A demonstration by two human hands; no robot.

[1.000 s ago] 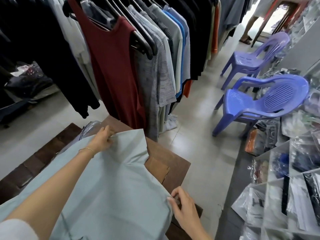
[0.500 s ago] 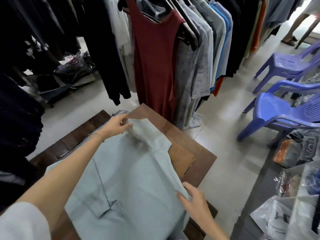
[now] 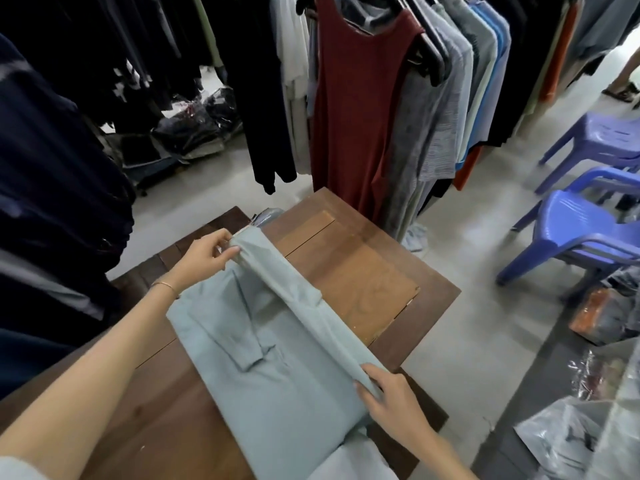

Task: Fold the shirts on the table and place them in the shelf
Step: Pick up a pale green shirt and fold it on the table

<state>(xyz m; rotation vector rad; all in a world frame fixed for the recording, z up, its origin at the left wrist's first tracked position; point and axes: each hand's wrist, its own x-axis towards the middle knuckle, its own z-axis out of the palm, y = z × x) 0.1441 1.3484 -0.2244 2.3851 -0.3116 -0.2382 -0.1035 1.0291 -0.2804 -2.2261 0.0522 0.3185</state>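
Shirt (image 3: 277, 375) unlabeled, both hands pinching

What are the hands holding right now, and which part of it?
Both hold the pale green shirt by its folded-over side edge: the left hand pinches the far end, and the right hand grips the near end.

Head view, looking steeply down, close over table (image 3: 349, 268)

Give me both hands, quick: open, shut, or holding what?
Left hand: pinches the far end of the pale green shirt at its raised fold.
Right hand: grips the near end of the same fold.
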